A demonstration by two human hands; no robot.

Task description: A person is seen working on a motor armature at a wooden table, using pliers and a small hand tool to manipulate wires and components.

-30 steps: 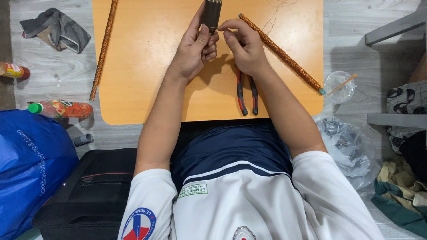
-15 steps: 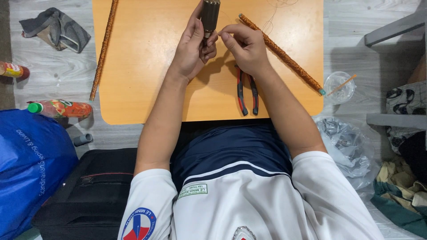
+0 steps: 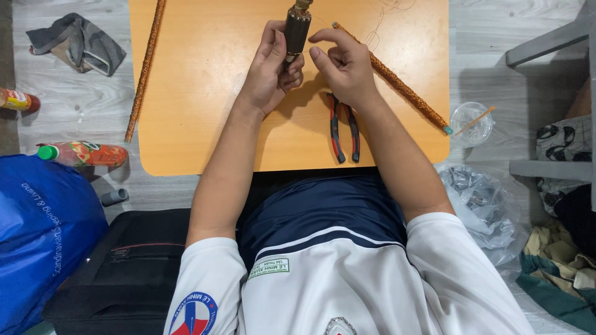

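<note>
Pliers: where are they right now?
In the head view the red-handled pliers lie on the orange table, just below the right hand and left of the long copper-wound rod; neither hand touches them.

I see both hands over the far middle of the orange wooden surface (image 3: pixel 205 124): my left hand (image 3: pixel 270 68) grips the dark cylindrical motor core (image 3: pixel 297 31), my right hand (image 3: pixel 344 68) just beside it on the right. The red-handled pliers (image 3: pixel 344 130) lie on the surface nearer me, under the right wrist. A long copper-wound rod (image 3: pixel 397 80) slants to their right; another copper-wound stick (image 3: pixel 144 68) runs along the left edge, half on the floor.
</note>
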